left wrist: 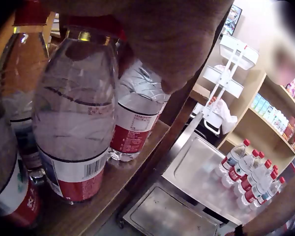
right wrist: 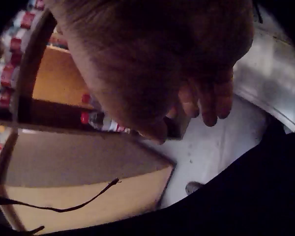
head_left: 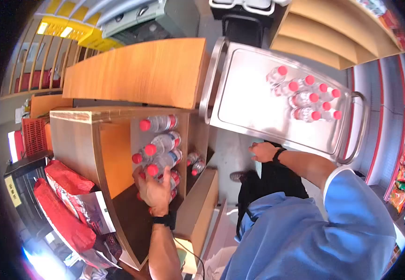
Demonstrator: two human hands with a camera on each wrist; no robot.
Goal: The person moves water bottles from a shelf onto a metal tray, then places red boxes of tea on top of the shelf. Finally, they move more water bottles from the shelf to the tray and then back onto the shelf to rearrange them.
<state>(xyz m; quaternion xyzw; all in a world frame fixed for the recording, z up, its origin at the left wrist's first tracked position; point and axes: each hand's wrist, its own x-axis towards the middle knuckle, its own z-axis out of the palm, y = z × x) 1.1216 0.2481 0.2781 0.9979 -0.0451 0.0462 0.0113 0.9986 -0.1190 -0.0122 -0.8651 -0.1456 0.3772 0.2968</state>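
Observation:
My left hand reaches into a brown wooden shelf, its fingers around the upper part of a clear water bottle with a red cap. Several like bottles stand beside it, among them an upright bottle with a red-and-white label in the left wrist view. There, the left hand covers the caps from above and hides part of the grip. My right hand hangs by my body near the cart, fingers loosely bent and nothing in them; the right wrist view shows this right hand close up.
A steel cart holds several more red-capped bottles. Red packages lie left of the shelf. A low wooden box stands on the floor beneath the shelf. A tan shelving unit is behind the cart.

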